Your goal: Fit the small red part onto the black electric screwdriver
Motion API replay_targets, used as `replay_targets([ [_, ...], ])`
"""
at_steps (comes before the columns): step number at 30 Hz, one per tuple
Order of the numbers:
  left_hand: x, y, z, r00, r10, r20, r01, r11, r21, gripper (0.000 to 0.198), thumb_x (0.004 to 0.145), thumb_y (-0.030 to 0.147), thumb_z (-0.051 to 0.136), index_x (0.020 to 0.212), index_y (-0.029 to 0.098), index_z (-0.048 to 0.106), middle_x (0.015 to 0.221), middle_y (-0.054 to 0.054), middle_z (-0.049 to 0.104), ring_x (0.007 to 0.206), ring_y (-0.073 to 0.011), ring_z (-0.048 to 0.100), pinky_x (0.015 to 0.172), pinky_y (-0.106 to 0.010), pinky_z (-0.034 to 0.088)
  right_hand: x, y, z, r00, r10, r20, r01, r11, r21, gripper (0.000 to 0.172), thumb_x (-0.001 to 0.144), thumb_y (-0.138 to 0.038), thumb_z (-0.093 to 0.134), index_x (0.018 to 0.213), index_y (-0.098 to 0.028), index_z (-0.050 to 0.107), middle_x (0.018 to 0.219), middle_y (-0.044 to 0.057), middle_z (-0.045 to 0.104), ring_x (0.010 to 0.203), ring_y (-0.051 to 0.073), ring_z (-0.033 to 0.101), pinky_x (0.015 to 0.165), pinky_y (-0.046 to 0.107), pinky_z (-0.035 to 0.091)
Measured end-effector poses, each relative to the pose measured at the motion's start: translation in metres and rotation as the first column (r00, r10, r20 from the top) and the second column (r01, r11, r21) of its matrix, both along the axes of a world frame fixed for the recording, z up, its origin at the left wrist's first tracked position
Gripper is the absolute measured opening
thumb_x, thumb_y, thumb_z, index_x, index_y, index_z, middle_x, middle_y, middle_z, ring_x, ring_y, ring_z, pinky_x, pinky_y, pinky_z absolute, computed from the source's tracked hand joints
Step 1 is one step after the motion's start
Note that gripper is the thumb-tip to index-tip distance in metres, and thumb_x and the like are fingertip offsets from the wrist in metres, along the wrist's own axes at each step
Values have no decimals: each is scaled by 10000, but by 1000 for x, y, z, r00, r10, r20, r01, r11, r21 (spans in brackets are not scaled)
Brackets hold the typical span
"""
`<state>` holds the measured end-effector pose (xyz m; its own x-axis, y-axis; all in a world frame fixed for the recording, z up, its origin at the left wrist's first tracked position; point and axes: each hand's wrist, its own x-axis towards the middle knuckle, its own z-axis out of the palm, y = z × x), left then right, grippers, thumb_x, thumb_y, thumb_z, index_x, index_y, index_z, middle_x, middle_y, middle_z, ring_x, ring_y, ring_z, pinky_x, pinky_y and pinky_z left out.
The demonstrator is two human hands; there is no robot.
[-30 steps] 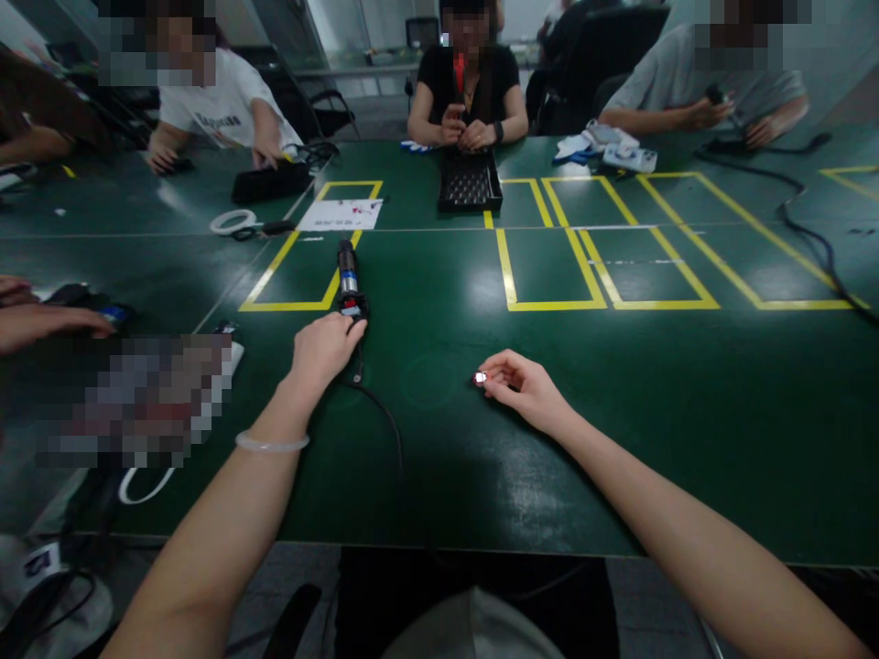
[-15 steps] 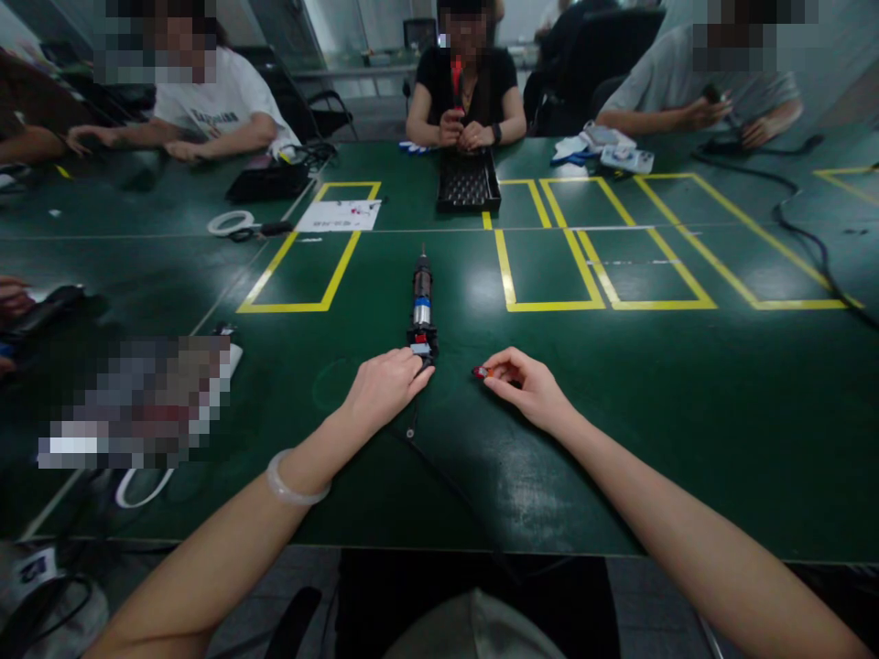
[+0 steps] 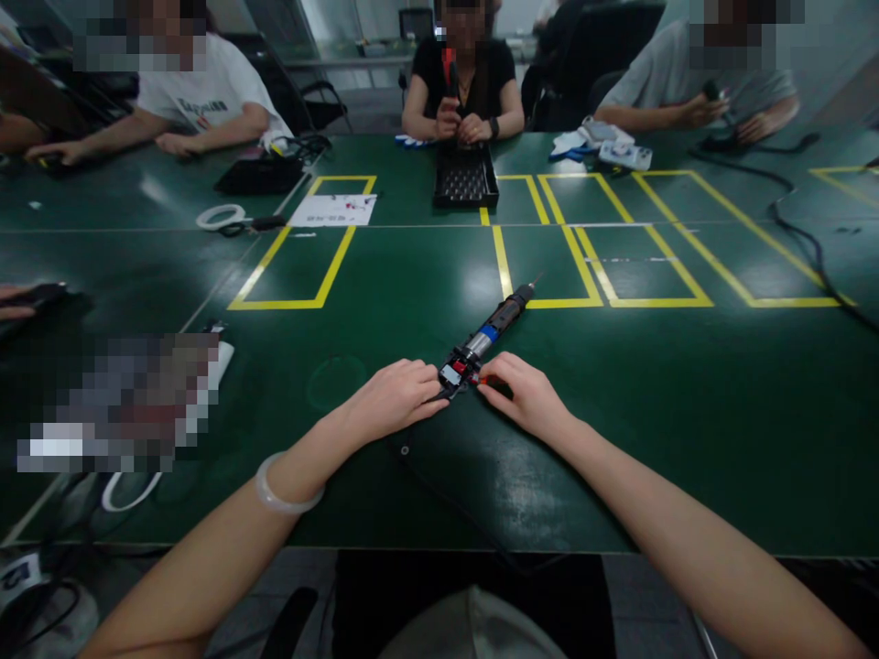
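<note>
A black electric screwdriver [image 3: 489, 330] with a blue and silver band lies on the green table [image 3: 618, 412], its tip pointing up and to the right. My left hand [image 3: 396, 400] grips its near end, where the black cable [image 3: 439, 499] comes out. My right hand [image 3: 526, 396] sits just right of that end, fingers pinched on a small red part [image 3: 483, 379] that touches the tool's base.
Yellow tape rectangles [image 3: 604, 238] mark the table. A black parts tray [image 3: 466, 177] and a white paper [image 3: 332, 210] lie farther off. Other people sit along the far side and left, with their own tools. A white ring [image 3: 218, 217] lies at left.
My left hand slid the screwdriver rightward and swung its tip toward the right. The tool's base now meets my right hand, which stayed nearly still with the small part.
</note>
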<state>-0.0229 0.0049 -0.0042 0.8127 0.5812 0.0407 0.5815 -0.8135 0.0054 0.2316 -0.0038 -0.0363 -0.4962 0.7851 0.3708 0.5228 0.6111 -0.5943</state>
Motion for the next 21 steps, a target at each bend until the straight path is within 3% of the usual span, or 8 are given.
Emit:
replay_targets([
  [7, -1, -2, 1, 1000, 13, 7, -13, 1000, -3, 369, 1015, 407, 426, 833, 167, 638, 883, -59, 626, 812, -183, 544, 716, -326, 374, -8, -1, -4, 986, -10, 166, -16, 988, 155, 140, 993, -281, 513, 1008, -213, 633, 1015, 93, 641, 930, 222, 599, 788, 336, 507],
  [13, 0, -4, 0, 997, 77, -1, -77, 996, -32, 397, 1017, 422, 397, 846, 170, 650, 902, -67, 646, 820, -176, 586, 728, -316, 407, -8, -2, 0, 989, 16, 145, -34, 992, 124, 151, 988, -214, 496, 1034, -213, 639, 1034, 95, 648, 968, 220, 623, 818, 338, 536],
  [17, 8, -12, 5, 968, 247, -44, -248, 968, -27, 448, 1016, 453, 350, 851, 178, 663, 864, -85, 664, 826, -203, 627, 693, -327, 416, -12, -1, 0, 991, -2, 137, -20, 988, 153, 175, 1001, -211, 466, 1002, -204, 641, 999, 100, 650, 947, 221, 624, 802, 336, 539],
  [21, 23, -23, 10, 869, 486, -92, -488, 873, -6, 560, 957, 634, 355, 892, 177, 673, 898, -124, 700, 833, -264, 669, 624, -339, 403, -17, 1, -5, 997, 1, 79, -13, 989, 145, 179, 1007, -206, 450, 1040, -211, 626, 1024, 95, 651, 976, 215, 629, 824, 333, 545],
])
